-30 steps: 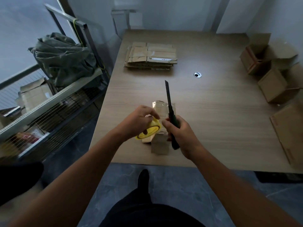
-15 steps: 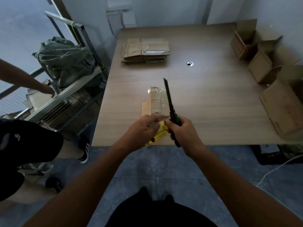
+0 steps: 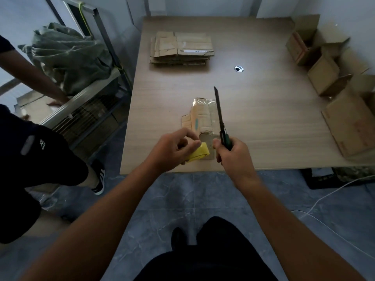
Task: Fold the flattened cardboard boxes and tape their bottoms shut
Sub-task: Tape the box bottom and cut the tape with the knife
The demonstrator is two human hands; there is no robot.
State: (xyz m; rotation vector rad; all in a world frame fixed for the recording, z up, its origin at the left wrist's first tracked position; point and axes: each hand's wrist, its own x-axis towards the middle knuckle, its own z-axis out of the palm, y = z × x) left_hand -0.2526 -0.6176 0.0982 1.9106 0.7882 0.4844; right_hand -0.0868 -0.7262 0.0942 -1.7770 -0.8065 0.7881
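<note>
**Cardboard box lies taped while the hands move apart**

The cardboard box lies on the table, near the front edge, just past both hands. Shiny clear tape covers its top.

Half a second ago the two hands were touching, right over the tape roll. Now there is a gap between them. The left hand has moved to the left and holds the yellow roll, with its fingers bent around it. The right hand grips the green handle of the knife, and the blade points up and away over the box.

This looks like the cutting step. A bit of clear tape shows between the hands, but I cannot tell if it is cut.

The stack of flat boxes waits at the far side. Folded boxes stand on the right. So there are more boxes to do.
</note>
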